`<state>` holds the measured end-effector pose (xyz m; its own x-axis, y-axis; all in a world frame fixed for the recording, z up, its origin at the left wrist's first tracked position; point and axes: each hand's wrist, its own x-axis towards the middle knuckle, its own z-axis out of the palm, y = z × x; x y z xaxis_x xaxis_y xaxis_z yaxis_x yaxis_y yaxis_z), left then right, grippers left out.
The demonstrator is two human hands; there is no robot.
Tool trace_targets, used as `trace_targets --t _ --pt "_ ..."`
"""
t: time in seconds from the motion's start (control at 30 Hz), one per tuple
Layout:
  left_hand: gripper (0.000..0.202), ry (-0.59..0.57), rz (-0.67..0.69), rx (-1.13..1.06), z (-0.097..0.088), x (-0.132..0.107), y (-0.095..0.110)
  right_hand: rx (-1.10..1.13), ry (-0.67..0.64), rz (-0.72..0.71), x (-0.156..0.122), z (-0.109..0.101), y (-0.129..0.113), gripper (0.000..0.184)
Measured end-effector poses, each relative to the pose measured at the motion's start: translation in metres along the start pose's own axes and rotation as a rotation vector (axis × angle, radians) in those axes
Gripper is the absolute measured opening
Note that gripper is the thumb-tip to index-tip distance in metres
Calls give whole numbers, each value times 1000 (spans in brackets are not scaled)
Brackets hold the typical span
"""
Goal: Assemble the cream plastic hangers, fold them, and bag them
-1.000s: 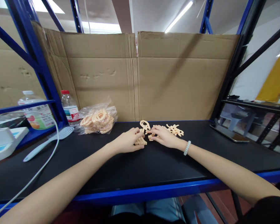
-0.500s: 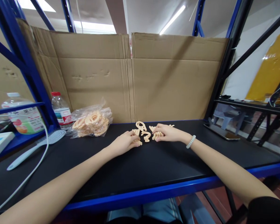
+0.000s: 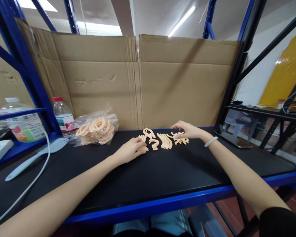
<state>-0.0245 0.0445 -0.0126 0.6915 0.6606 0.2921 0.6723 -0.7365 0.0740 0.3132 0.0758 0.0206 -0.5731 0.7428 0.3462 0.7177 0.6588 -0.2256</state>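
Note:
My left hand (image 3: 131,150) is curled over a group of thin pale wooden pieces (image 3: 142,138) on the black tabletop; its fingertips press on their near end and partly hide them. Right of it are a looped wooden piece (image 3: 149,133) and a hook-shaped wooden piece (image 3: 154,144). A row of several curved wooden strips (image 3: 164,141) lies side by side in the middle. My right hand (image 3: 188,130), with its fingers apart, hovers at small branching wooden pieces (image 3: 182,140) on the right. Whether its lower fingers touch them is hard to tell.
A clear bag of wooden rings (image 3: 96,130) lies at the back left beside a red-capped bottle (image 3: 64,117). Further left are a pale hairbrush (image 3: 39,156) and a white cable (image 3: 43,169). A phone-like flat device (image 3: 234,140) lies right. Cardboard (image 3: 187,85) stands behind.
My right hand has let go of the curved strips and moved right and slightly up, uncovering the row. My left hand has shifted slightly left, staying on its pieces.

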Motion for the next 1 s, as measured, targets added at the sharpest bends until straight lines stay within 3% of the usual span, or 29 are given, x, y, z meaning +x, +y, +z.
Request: trace_targets --t 0.1,0.23,0.33,0.47,0.73,1.0 --pt "36 23 25 6 1 -2 3 -4 -68 1 -3 5 26 60" --pt "33 14 70 4 4 -2 2 -15 -136 77 3 42 40 61" --pt "33 33 71 10 6 -1 -2 -62 -78 105 7 66 40 51" --pt "34 60 25 25 9 2 -5 -99 8 123 8 78 39 49" --pt "32 161 -29 66 20 6 -13 -148 177 185 24 76 41 41" --pt "32 165 -55 37 23 6 -13 -84 234 241 4 39 65 44"
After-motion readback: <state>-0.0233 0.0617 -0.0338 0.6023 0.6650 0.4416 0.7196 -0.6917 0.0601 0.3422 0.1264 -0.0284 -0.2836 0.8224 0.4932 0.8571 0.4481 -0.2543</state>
